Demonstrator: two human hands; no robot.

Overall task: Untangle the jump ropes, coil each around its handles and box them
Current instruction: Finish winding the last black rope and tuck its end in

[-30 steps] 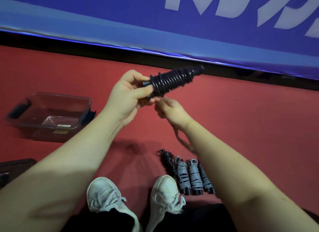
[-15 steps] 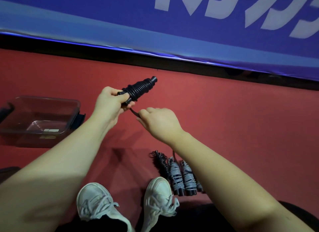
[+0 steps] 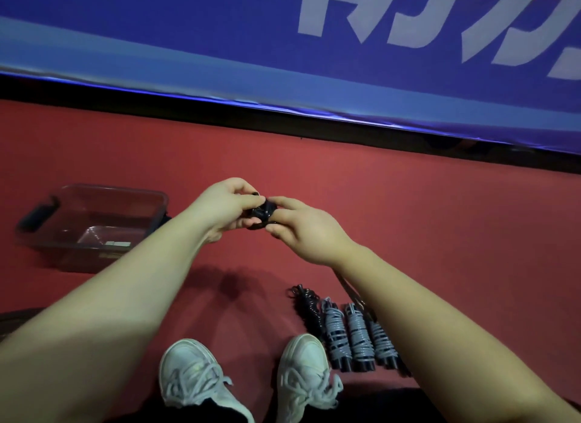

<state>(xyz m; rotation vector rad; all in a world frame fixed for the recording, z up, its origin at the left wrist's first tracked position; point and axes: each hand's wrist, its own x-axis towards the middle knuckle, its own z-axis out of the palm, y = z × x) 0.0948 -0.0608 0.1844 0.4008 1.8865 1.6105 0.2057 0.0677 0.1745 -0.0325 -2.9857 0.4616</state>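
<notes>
Red floor (image 3: 424, 221), blue banner (image 3: 157, 45) along far edge behind box (image 3: 116, 189). Clear box upright on floor. White shoes (image 3: 195, 378) nearer than box, to its right. Row of coiled ropes (image 3: 356, 334), one black, rest grey, further right of box, touching right shoe. Just right of box, left hand (image 3: 220, 207) and right hand (image 3: 303, 229) meet in air, both pinching black rope (image 3: 265, 209) bundle between fingertips

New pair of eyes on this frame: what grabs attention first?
Dead centre, the left hand and right hand meet around a coiled black jump rope, both pinching it above the red floor. Below the right forearm, a row of coiled ropes lies beside the white shoes; a clear plastic box sits on the floor at left. A blue banner with white lettering fills the top.
</notes>
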